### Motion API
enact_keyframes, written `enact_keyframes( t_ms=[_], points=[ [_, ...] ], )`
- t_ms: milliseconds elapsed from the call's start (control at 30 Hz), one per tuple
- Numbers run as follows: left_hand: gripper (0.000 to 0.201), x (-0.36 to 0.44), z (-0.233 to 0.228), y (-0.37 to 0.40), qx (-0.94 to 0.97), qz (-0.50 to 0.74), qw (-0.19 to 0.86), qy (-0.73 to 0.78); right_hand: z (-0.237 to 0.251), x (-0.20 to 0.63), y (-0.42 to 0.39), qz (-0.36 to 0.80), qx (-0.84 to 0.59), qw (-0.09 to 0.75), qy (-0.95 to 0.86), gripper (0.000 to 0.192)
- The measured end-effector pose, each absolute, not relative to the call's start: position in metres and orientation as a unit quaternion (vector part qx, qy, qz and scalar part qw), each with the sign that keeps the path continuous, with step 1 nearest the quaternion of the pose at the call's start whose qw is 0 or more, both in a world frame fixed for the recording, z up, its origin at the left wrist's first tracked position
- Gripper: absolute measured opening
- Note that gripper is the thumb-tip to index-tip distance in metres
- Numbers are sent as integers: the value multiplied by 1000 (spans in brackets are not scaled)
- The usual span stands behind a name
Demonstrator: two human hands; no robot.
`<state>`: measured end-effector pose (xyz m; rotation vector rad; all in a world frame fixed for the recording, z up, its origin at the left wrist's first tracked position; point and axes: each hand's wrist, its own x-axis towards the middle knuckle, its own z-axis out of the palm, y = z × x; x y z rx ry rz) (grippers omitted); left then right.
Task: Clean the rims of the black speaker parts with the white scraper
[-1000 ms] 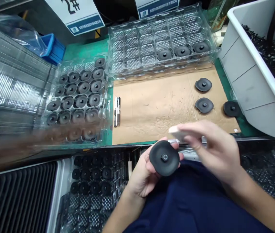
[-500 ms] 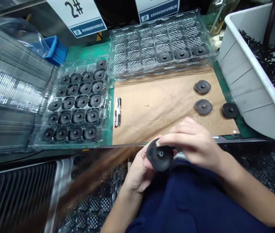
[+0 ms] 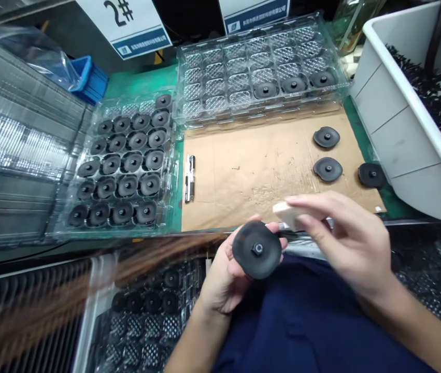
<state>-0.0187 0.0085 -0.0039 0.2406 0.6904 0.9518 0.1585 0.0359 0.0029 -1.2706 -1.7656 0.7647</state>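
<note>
Black disc (image 3: 257, 249) gripped in left hand (image 3: 224, 274), right hand (image 3: 344, 243) fingers pinching white block (image 3: 284, 213); three loose discs (image 3: 328, 169) on cardboard (image 3: 251, 171)

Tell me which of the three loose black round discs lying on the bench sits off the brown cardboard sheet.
The rightmost black round disc, beside the white plastic bin; the other two lie fully on the brown cardboard sheet.

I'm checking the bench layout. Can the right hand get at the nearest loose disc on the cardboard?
Probably yes: the right hand holds a white block, but bare cardboard lies before the loose disc.
</note>
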Motion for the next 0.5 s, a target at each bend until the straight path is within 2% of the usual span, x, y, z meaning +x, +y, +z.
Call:
enact_keyframes(
  t_ms=[100, 200, 267, 400, 500],
  points=[
    [60, -21, -11, 7, 129, 459, 795, 375, 15, 142, 41, 260, -390, 419, -778, 32],
    [74, -25, -17, 5, 121, 475, 755, 436, 16, 136, 45, 276, -413, 318, -807, 25],
    [76, -25, -18, 4, 120, 485, 745, 442, 15, 136, 47, 288, -414, 270, -820, 22],
    [74, -18, -16, 6, 164, 512, 727, 428, 10, 131, 34, 212, -429, 390, -787, 27],
    [71, -15, -11, 9, 178, 546, 710, 409, 9, 124, 16, 197, -439, 400, -780, 37]
  ],
)
